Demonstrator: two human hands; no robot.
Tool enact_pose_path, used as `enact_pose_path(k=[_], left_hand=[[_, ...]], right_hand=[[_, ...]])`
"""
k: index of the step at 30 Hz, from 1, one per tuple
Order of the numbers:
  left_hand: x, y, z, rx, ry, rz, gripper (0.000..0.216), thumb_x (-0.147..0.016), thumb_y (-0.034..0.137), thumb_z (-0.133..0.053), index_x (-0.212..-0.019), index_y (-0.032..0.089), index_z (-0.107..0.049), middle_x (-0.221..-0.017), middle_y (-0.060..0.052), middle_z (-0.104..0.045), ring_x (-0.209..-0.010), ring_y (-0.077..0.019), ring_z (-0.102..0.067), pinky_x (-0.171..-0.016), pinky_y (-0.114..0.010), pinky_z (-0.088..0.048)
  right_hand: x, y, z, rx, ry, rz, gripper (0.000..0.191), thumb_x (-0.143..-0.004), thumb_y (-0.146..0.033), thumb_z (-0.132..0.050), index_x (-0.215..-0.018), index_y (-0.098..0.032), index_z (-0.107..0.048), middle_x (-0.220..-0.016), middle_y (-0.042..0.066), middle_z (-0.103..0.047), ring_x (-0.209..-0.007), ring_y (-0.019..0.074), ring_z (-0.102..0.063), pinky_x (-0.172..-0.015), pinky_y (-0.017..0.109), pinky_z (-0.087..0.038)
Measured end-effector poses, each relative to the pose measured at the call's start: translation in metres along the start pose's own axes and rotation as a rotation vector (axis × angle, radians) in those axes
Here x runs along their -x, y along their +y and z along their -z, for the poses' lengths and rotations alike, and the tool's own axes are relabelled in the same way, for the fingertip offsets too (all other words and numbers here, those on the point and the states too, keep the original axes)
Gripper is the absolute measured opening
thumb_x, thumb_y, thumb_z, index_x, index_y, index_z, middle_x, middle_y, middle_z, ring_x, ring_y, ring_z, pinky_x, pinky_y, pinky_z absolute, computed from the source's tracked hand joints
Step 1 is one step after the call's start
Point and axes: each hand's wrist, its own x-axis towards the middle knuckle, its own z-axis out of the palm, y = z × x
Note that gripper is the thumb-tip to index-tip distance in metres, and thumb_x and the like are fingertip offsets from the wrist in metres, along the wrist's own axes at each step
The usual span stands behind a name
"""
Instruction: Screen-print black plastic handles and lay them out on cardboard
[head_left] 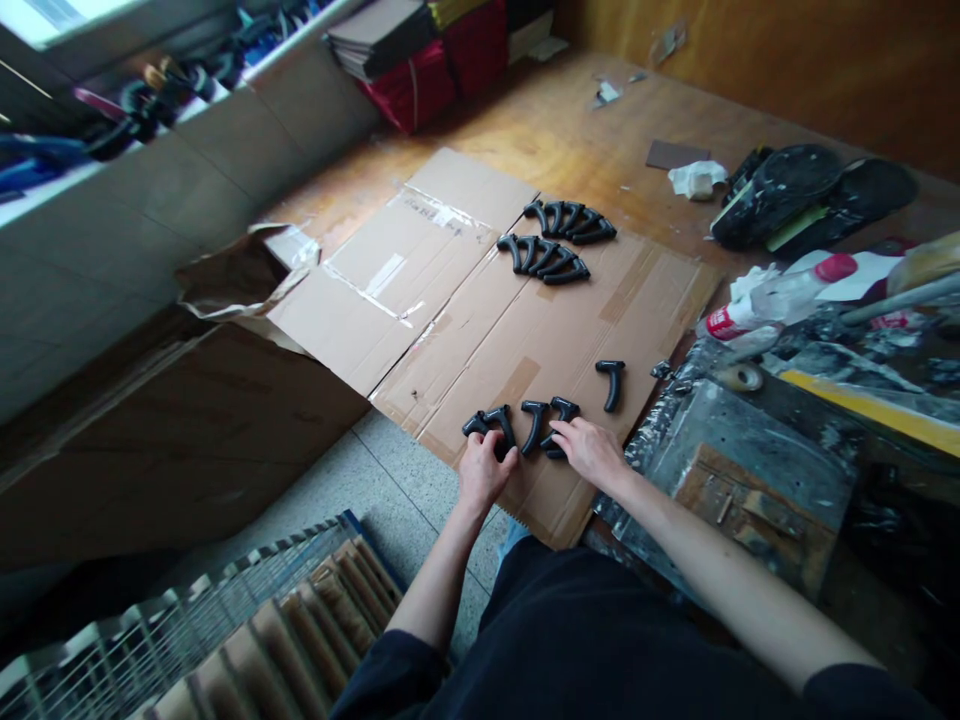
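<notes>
Several black curved handle-shaped parts lie on a flattened cardboard sheet (480, 300) on the wooden table. My left hand (484, 470) is curled over the leftmost part (491, 422) near the sheet's front edge. My right hand (592, 450) has its fingers pinched on another black part (559, 425). Between them lies one more part (534, 420), and a single part (611, 382) lies apart to the right. Two neat rows of the same parts (544, 255) (571, 220) rest farther back on the cardboard.
A paint-stained board (750, 470) and a plastic bottle (780, 295) sit to the right. Black shoe soles (810, 190) lie at the back right. An open cardboard box (225, 280) stands left. A wire crate (225, 620) with cardboard dividers is on the floor below.
</notes>
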Motion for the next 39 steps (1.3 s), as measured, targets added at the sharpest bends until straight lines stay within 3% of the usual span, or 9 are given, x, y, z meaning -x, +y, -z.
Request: enact_pose_path(k=[6, 14, 21, 28, 30, 33, 36, 39], left_hand=[[-0.005, -0.004, -0.005, 0.035, 0.005, -0.076, 0.031, -0.083, 0.042, -0.063, -0.107, 0.022, -0.066, -0.099, -0.005, -0.054, -0.080, -0.0158, -0.061, -0.073, -0.028, -0.050], [-0.013, -0.008, -0.006, 0.107, 0.016, -0.087, 0.029, -0.086, 0.043, -0.061, -0.104, 0.022, -0.066, -0.095, -0.004, -0.054, -0.068, -0.0115, -0.059, -0.070, -0.027, -0.049], [0.002, -0.019, -0.005, 0.014, 0.037, -0.078, 0.029, -0.093, 0.045, -0.049, -0.093, 0.022, -0.066, -0.088, -0.004, -0.052, -0.071, -0.0136, -0.057, -0.070, -0.026, -0.047], [-0.006, -0.004, -0.005, 0.002, 0.027, -0.126, 0.033, -0.094, 0.046, -0.047, -0.100, 0.022, -0.067, -0.094, -0.005, -0.055, -0.073, -0.0138, -0.059, -0.073, -0.027, -0.048], [-0.005, -0.002, -0.001, -0.029, 0.027, -0.124, 0.035, -0.094, 0.047, -0.046, -0.111, 0.023, -0.065, -0.097, -0.006, -0.058, -0.077, -0.0158, -0.061, -0.072, -0.027, -0.048], [0.003, 0.003, 0.002, -0.126, 0.148, -0.102, 0.048, -0.094, 0.048, -0.046, -0.133, 0.022, -0.054, -0.103, -0.009, -0.061, -0.089, -0.0212, -0.063, -0.074, -0.031, -0.049], [0.015, 0.015, -0.004, -0.208, 0.279, -0.175, 0.050, -0.092, 0.048, -0.049, -0.134, 0.021, -0.056, -0.118, -0.014, -0.060, -0.107, -0.0267, -0.058, -0.088, -0.038, -0.047], [0.023, 0.032, -0.018, -0.217, 0.248, -0.301, 0.049, -0.088, 0.048, -0.056, -0.131, 0.026, -0.059, -0.138, -0.013, -0.053, -0.121, -0.0315, -0.049, -0.098, -0.046, -0.043]], right_hand=[[-0.008, -0.018, -0.004, 0.052, -0.096, -0.089, 0.042, -0.099, -0.045, -0.036, -0.106, -0.023, -0.072, -0.100, 0.011, -0.070, -0.092, 0.0238, -0.067, -0.078, 0.031, -0.047], [-0.002, -0.019, 0.008, -0.038, -0.075, -0.046, 0.038, -0.098, -0.040, -0.045, -0.129, -0.026, -0.061, -0.114, 0.009, -0.069, -0.103, 0.0212, -0.066, -0.084, 0.028, -0.047], [0.021, -0.004, 0.011, 0.101, -0.191, -0.154, 0.041, -0.099, -0.047, -0.037, -0.103, -0.029, -0.073, -0.093, 0.009, -0.075, -0.088, 0.0252, -0.071, -0.072, 0.032, -0.048], [0.016, -0.008, 0.007, 0.142, -0.139, -0.167, 0.043, -0.098, -0.044, -0.038, -0.095, -0.025, -0.076, -0.091, 0.010, -0.076, -0.088, 0.0259, -0.071, -0.071, 0.032, -0.048], [0.015, -0.007, 0.009, 0.135, -0.116, -0.188, 0.043, -0.099, -0.043, -0.036, -0.096, -0.026, -0.076, -0.092, 0.009, -0.076, -0.089, 0.0250, -0.071, -0.071, 0.031, -0.048], [0.009, -0.006, 0.012, 0.144, -0.117, -0.207, 0.042, -0.098, -0.041, -0.037, -0.097, -0.025, -0.076, -0.093, 0.009, -0.076, -0.089, 0.0253, -0.071, -0.072, 0.032, -0.048], [0.002, -0.008, 0.013, 0.134, -0.113, -0.172, 0.042, -0.098, -0.041, -0.037, -0.099, -0.023, -0.075, -0.093, 0.011, -0.075, -0.090, 0.0257, -0.070, -0.074, 0.032, -0.048], [0.000, -0.009, 0.010, 0.061, -0.107, -0.122, 0.040, -0.099, -0.039, -0.037, -0.104, -0.024, -0.074, -0.095, 0.009, -0.076, -0.092, 0.0237, -0.070, -0.077, 0.031, -0.049]])
